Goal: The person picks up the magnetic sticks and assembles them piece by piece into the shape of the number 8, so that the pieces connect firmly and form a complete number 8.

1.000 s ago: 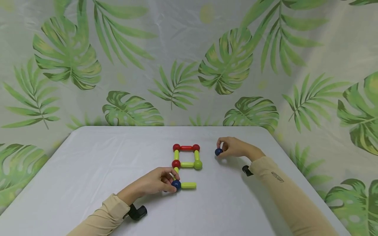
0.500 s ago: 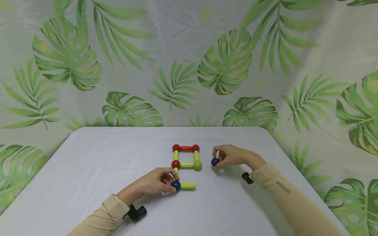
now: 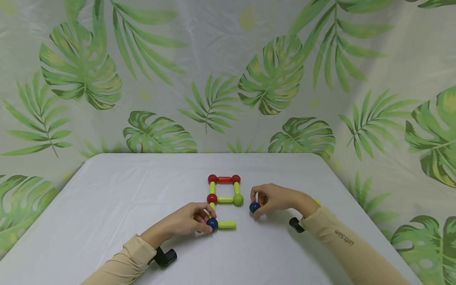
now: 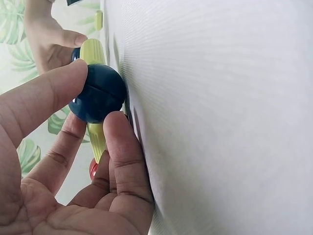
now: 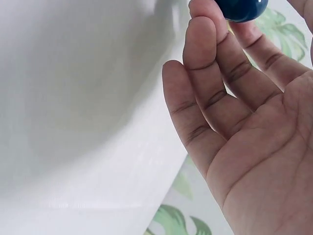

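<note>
My left hand [image 3: 190, 218] pinches a blue ball [image 3: 212, 224] at the near corner of a ball-and-rod frame. In the left wrist view the thumb and fingers press this blue ball [image 4: 100, 93] from both sides. From it one yellow-green rod [image 3: 227, 225] points right, its far end free; another [image 3: 212, 206], partly behind the fingers, runs back to a red ball [image 3: 211, 198]. To the right, my right hand [image 3: 276, 198] holds a second blue ball [image 3: 254, 207] between thumb and fingertips, apart from the frame. The right wrist view shows part of that blue ball [image 5: 242, 7].
Behind the hands, a square closes the frame: a red rod [image 3: 224, 179] between two red balls, yellow-green rods, and a green ball [image 3: 238, 199]. A yellow-green piece [image 3: 317, 201] shows past my right wrist. The white table [image 3: 142, 178] ends at a leaf-print backdrop [image 3: 213, 99].
My right hand has come nearer and slightly left, carrying its blue ball towards the free end of the rod. The left hand and the frame have stayed in place.
</note>
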{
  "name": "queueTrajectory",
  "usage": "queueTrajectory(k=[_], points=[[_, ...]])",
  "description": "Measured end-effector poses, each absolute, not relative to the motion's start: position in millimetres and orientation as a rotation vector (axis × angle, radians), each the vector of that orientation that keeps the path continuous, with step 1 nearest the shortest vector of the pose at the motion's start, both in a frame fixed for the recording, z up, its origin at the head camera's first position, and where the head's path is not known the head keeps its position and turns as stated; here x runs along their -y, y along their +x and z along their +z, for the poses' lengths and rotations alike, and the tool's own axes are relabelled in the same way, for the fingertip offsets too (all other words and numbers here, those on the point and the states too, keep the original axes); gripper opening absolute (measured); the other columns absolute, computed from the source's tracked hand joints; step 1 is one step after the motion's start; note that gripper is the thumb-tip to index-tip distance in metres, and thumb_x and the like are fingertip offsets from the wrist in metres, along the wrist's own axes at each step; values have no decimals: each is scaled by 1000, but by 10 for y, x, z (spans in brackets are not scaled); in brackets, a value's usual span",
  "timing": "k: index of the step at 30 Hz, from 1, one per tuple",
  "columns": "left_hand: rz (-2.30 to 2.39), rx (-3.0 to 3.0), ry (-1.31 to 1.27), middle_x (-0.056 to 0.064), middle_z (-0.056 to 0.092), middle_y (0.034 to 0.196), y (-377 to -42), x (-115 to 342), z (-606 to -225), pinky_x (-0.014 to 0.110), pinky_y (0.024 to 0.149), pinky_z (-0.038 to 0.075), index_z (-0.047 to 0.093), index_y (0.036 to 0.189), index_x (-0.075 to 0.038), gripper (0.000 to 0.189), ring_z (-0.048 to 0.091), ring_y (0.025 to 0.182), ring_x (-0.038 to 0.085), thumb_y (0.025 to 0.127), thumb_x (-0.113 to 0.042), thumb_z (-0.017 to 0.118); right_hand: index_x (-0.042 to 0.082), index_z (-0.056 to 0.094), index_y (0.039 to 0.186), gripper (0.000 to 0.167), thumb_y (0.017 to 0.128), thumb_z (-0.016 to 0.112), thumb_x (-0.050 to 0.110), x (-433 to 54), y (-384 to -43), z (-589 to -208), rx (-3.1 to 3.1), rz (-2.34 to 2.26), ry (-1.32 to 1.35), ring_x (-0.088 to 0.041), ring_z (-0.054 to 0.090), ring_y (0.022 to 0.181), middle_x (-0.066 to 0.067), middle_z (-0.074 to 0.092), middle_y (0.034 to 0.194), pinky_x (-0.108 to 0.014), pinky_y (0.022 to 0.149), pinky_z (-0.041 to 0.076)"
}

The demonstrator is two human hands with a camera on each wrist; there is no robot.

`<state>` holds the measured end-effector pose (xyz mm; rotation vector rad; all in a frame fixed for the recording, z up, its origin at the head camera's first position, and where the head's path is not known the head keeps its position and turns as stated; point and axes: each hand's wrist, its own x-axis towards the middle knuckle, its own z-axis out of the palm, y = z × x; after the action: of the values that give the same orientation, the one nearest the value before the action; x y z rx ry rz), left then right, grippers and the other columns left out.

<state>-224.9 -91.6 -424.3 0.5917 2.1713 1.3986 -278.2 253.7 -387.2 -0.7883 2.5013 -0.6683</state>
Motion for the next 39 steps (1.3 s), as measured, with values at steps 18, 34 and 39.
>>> queueTrajectory(k=[18,34,39], points=[[1394,-2163,586,6,64,99,-2249,916,-4234,23,67,44,70,118,-9,30,57,86,17,92,-9,84,18,64,101,33,86,91,29,-2316,-2579,-3964,-2398,-735,-871,-7,54,71,7,61,77,-21,69,44],[1404,-2164,599,6,65,99,-2239,906,-4226,23,67,45,70,118,-9,30,58,87,18,92,-8,84,19,64,101,33,87,91,31,-2179,-2503,-3987,-2374,-722,-889,-4,53,71,8,59,77,-20,68,42],[1407,-2160,596,6,65,99,-2238,906,-4228,23,66,44,70,118,-8,30,57,87,19,92,-8,84,19,63,101,33,88,91,30,-2151,-2493,-3991,-2371,-718,-896,-3,53,70,8,59,77,-19,67,42]])
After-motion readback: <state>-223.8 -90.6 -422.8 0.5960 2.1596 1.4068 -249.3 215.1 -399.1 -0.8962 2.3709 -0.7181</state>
